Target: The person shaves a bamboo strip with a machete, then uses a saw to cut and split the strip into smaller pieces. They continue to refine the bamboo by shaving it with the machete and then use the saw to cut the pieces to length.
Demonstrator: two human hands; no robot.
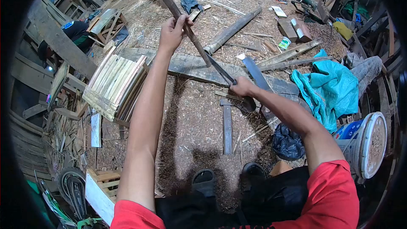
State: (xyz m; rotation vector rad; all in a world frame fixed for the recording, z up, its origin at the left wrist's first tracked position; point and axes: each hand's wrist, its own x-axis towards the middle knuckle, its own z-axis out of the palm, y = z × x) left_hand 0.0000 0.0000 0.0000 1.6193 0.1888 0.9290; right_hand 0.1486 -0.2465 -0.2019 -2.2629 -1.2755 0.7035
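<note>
My left hand (171,34) is wrapped around a long, dark wooden stick (196,41), which slants from the top of the view down to the plank (186,68). In my right hand (243,87) is a machete (221,70), its dark blade pointing up and left beside the stick's lower end. Below the right hand shows the machete's dark, rounded handle end (248,105). A hammer (227,127) with a long handle lies on the ground between the plank and my feet. A flat grey-blue strip (255,73) rests across the plank to the right.
Wood shavings cover the ground. A slatted wooden piece (114,80) stands at left, near a person (76,32) bending low. A round log (235,29) lies beyond the plank. Right are a turquoise tarp (328,87), a white bucket (366,144) and a black plastic bag (288,142).
</note>
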